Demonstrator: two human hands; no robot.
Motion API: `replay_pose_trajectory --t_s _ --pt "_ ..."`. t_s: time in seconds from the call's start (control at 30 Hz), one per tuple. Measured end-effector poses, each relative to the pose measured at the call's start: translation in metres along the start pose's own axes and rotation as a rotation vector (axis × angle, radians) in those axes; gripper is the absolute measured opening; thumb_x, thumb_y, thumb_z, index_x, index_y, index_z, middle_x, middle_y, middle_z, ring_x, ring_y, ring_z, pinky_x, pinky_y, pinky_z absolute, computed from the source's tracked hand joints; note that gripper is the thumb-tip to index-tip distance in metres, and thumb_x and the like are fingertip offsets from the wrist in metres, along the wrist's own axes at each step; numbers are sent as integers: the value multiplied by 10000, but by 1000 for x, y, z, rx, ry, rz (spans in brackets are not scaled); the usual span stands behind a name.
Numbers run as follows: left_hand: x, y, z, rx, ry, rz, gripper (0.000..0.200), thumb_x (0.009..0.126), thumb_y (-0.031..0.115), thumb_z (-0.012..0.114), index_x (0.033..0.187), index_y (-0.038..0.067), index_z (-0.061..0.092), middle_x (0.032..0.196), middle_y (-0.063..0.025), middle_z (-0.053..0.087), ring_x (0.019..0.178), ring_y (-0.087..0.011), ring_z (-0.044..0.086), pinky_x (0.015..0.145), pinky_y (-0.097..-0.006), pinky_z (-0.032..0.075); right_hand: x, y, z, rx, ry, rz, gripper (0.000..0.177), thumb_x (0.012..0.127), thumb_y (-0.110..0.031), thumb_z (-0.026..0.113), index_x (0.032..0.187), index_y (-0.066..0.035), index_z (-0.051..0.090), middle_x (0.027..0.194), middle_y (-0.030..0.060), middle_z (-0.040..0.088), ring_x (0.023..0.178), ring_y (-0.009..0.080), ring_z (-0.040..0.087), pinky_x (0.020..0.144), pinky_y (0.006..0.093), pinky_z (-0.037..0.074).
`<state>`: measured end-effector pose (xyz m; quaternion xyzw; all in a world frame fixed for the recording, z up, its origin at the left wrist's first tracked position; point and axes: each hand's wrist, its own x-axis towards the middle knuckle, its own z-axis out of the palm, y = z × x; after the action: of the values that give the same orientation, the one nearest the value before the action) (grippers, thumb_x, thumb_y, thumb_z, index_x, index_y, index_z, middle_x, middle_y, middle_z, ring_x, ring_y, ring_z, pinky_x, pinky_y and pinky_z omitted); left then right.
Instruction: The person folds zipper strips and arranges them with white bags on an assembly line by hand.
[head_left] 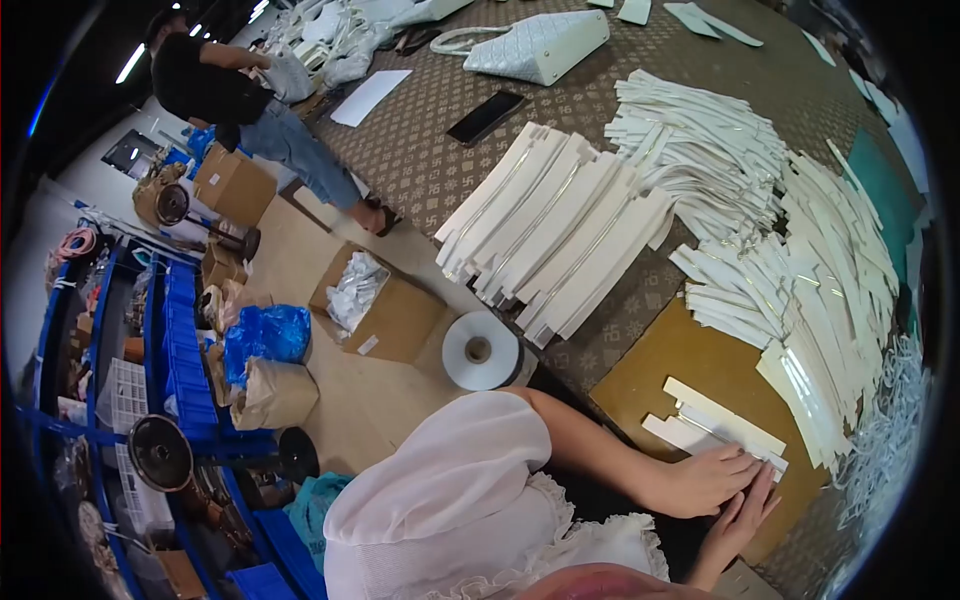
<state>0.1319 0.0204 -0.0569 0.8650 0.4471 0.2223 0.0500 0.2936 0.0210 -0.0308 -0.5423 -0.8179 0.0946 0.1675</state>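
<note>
A white strip piece (pixel 712 425) with stepped ends and a thin shiny line along it, like a zipper, lies on a brown board (pixel 650 365) at the table's near edge. My left hand (pixel 703 482) presses on its near end, fingers curled down and closed over it. Beside it, my right hand (pixel 738 525) has its fingers stretched out, their tips touching the same end. The fingers hide that end of the strip. Past the board is a neat stack of similar strips (pixel 560 225), with looser heaps of strips (pixel 700 150) to its right.
A white quilted handbag (pixel 540 47) and a black phone (pixel 486 117) lie farther along the patterned table. Clear plastic shreds (pixel 885 440) gather at the right. On the floor stand an open carton (pixel 395 320) and a white roll (pixel 481 350). Another person (pixel 215 85) stands at the far left.
</note>
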Motion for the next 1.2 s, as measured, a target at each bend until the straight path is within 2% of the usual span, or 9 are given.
replay_pose_trajectory --t_s 0.07,0.27,0.5,0.7,0.8,0.83,0.93,1.1,1.2 --pt "-11 0 5 6 29 20 758 830 457 608 1342 -76 441 1421 -179 410 1320 -288 350 1083 -419 259 -2 -1 3 -198 -80 -34 483 1009 -234 389 1456 -53 368 1514 102 368 1416 282 304 1171 494 116" --pt "-64 -17 -20 3 19 -24 819 855 415 590 1433 -89 304 1533 -213 271 1443 -312 214 1163 -443 158 -10 -5 8 -316 -82 -6 503 1002 -223 394 1479 -76 335 1547 86 311 1443 263 254 1169 526 46" --pt "-121 -35 -68 69 -52 -203 805 854 394 605 1427 -90 312 1521 -207 289 1433 -301 245 1167 -444 166 -8 -11 19 -354 11 64 491 1009 -239 390 1481 -108 345 1551 53 312 1448 249 241 1164 539 47" --pt "-115 -36 -74 92 -13 -249 705 847 346 635 1369 -67 402 1466 -192 363 1356 -311 347 1135 -445 228 -5 -5 18 -343 -26 94 502 1011 -254 377 1489 -111 326 1564 52 282 1456 255 216 1162 544 54" --pt "-110 -50 -90 -215 101 -393 543 812 276 695 1232 -17 515 1310 -165 486 1207 -314 452 1033 -452 320 -8 -5 18 -382 -15 70 514 1006 -255 386 1493 -105 313 1570 61 264 1459 261 205 1162 545 58" --pt "-108 -50 -93 -214 105 -382 543 812 276 695 1232 -17 515 1310 -165 486 1207 -314 452 1033 -452 320 -9 -5 20 -401 9 47 519 1004 -253 395 1495 -107 308 1572 63 258 1461 264 200 1162 546 60" --pt "-106 -49 -99 -216 201 -560 387 761 208 750 1050 32 562 1170 -134 534 1100 -297 483 936 -464 344 -10 -4 25 -382 61 34 536 997 -259 419 1498 -111 298 1575 70 249 1462 269 192 1161 546 64" --pt "-95 -56 -91 -243 203 -545 322 742 174 764 955 52 555 1011 -115 581 981 -285 534 859 -452 379 -1 0 25 -149 130 103 590 975 -271 482 1509 -131 275 1573 86 250 1465 263 184 1161 531 77" --pt "-88 -61 -98 -604 132 -586 282 724 85 726 931 33 542 893 -122 613 842 -301 585 747 -420 445 14 -10 11 -15 142 106 630 950 -250 533 1511 -135 272 1571 90 253 1465 262 180 1164 511 84"
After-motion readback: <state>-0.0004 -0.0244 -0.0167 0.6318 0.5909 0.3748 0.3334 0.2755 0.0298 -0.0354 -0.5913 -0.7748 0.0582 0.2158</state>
